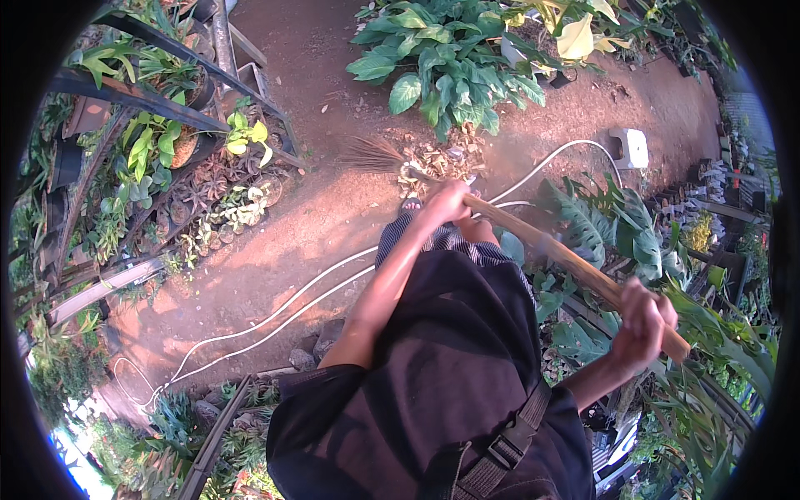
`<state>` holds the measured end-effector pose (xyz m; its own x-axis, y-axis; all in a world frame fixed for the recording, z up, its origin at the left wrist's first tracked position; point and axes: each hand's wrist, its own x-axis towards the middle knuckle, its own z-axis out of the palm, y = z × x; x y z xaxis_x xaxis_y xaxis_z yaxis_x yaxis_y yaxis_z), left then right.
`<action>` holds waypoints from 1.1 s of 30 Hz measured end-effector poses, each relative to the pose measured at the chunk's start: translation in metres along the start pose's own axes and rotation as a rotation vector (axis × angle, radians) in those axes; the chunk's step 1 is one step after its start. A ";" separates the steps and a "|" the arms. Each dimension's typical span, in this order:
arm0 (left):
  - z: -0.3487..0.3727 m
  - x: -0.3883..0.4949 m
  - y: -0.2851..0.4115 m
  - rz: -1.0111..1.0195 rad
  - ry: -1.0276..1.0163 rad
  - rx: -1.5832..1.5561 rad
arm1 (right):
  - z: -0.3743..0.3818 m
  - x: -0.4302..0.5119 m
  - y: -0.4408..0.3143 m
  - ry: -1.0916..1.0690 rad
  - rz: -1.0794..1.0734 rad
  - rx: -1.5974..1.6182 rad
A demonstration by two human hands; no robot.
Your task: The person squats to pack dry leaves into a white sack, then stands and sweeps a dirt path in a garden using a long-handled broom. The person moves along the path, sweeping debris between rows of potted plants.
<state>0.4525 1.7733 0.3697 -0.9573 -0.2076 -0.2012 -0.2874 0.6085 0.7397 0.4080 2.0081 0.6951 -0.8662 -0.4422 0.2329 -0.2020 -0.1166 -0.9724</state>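
A broom with a thick wooden handle (553,247) slants across in front of my body. My left hand (447,203) grips the handle low down, near the bristle end. Higher up, close to the handle's top end, my right hand (644,325) is closed around it. The broom's thin brown bristles (373,156) fan out to the left over the bare soil (325,212). Beside and beyond the bristles lies a heap of dry leaves (447,156), just past my feet. One sandalled foot (411,203) shows partly; the other is mostly hidden.
A pale hose (312,282) runs over the ground behind my legs to the right, near a white block-like object (630,149). Leafy plants (437,69) stand ahead. Metal-framed racks (140,103) with potted plants line the left; monstera leaves (637,231) crowd the right.
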 end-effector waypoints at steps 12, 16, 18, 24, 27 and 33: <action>0.102 0.075 0.033 0.058 0.015 -0.227 | -0.026 0.051 0.016 0.086 0.178 -0.312; 0.094 0.091 0.091 0.070 0.031 -0.155 | -0.111 0.087 0.014 0.033 -0.002 -0.052; 0.093 0.094 0.102 0.073 0.106 -0.134 | -0.139 0.103 0.016 -0.071 -0.033 0.100; 0.091 0.079 0.091 -0.180 0.178 -0.134 | -0.157 0.136 0.063 -0.290 0.041 0.183; 0.121 0.083 0.061 -0.267 0.261 -0.199 | -0.136 0.158 0.102 -0.225 0.204 0.180; 0.135 0.165 0.120 -0.285 0.111 -0.307 | -0.172 0.210 0.097 -0.229 0.005 0.047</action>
<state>0.2558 1.9157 0.3382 -0.8271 -0.4256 -0.3672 -0.5011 0.2622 0.8247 0.1283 2.0572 0.6479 -0.7394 -0.6326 0.2304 -0.1719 -0.1535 -0.9731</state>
